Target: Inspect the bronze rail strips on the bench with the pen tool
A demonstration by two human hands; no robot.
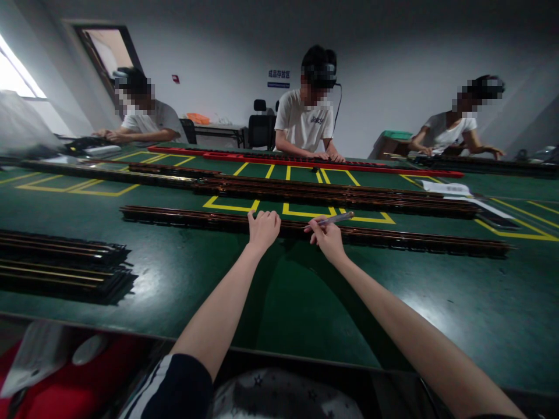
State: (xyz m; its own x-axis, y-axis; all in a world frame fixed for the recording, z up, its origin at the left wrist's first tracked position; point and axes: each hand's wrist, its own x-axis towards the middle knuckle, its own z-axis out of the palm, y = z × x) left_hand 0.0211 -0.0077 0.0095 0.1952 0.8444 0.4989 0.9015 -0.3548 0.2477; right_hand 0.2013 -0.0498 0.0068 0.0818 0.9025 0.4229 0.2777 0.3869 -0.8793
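Observation:
A long dark strip with copper-coloured lines [414, 237] lies crosswise on the green table in front of me. My left hand [264, 228] is at the strip's middle, its fingers bent over the strip and closed; the fingertips are partly hidden. Just to the right, my right hand [328, 240] pinches a slim, pen-like metal tool [336, 219]. The tool slants, with its thin end down at the strip and its thicker end pointing up to the right. Whether that end touches the strip I cannot tell.
Behind the strip lies a bundle of similar strips [305, 191], and a long red rail [393, 169] beyond it. More dark strips [52, 273] are stacked at left. White papers [445, 188] lie at right. Three people [305, 116] work across the green table [196, 297], which has yellow outlines.

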